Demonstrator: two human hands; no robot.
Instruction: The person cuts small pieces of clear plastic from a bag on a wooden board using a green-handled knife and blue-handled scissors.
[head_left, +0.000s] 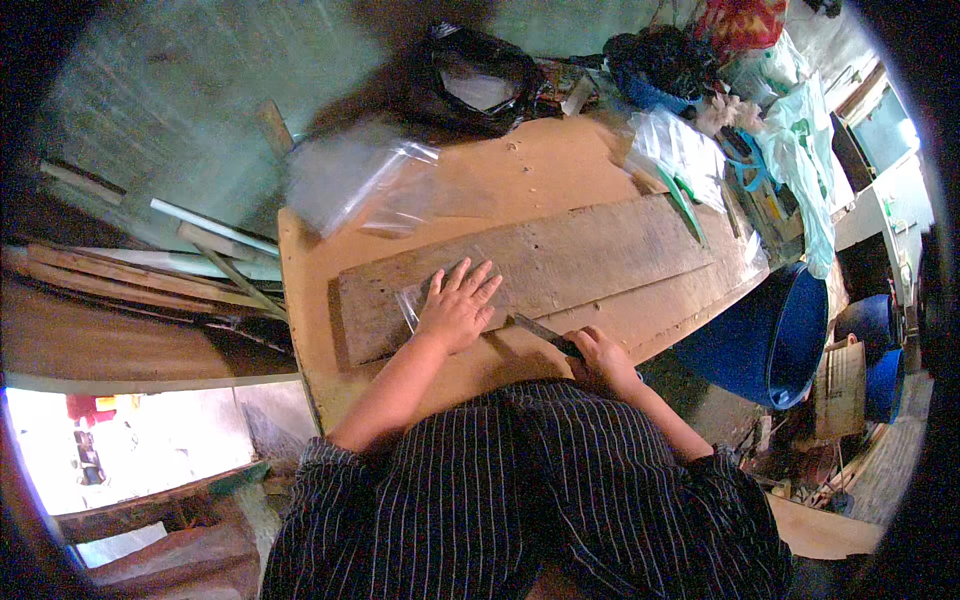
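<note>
My left hand (456, 309) lies flat, fingers spread, on a long worn wooden board (577, 244). Under and beside its palm shows a piece of clear plastic film (407, 307), partly hidden by the hand. In my right hand (606, 361) is a knife (540, 331) with a dark handle. Its blade points up and left, with the tip at the board's near edge, a short way right of my left hand. The board rests on an orange-brown tabletop (555, 165). Whether the blade touches the board or the film, I cannot tell.
Clear plastic sheets (375, 187) lie at the table's far left. A green-handled tool (684, 206) sits by white plastic bags (671, 150) at the right. A black plastic bag (480, 56) stands behind. Blue barrel (757, 345) at right; timber pieces (142, 277) at left.
</note>
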